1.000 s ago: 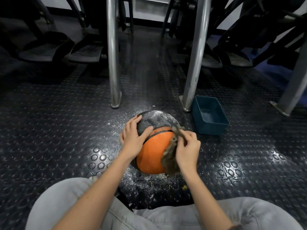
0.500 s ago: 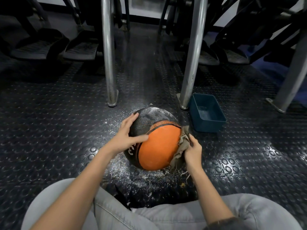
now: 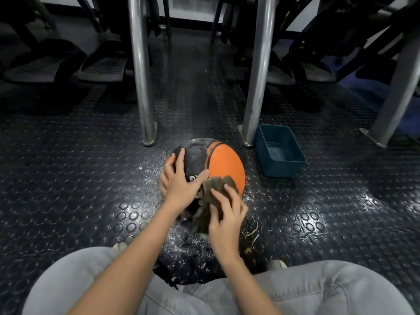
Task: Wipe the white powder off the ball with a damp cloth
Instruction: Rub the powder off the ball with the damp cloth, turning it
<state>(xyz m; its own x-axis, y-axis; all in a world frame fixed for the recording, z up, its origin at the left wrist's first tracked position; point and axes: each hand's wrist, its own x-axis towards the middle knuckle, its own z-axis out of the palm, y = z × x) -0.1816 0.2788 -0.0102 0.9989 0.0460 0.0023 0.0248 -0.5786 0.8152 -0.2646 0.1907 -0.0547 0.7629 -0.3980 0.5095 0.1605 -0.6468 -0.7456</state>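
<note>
While the open left hand steadies the ball, the right hand presses the cloth flat-fingered, mid-wipe; the white powder on top seems next.

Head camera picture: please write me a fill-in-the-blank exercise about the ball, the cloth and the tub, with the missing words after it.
1. The left hand rests mainly on a ____ panel of the ball.
2. The right hand presses the cloth at the edge of the big ____ panel.
3. The tub stands on the ball's ____ side.
Missing words: black; orange; right.
</note>
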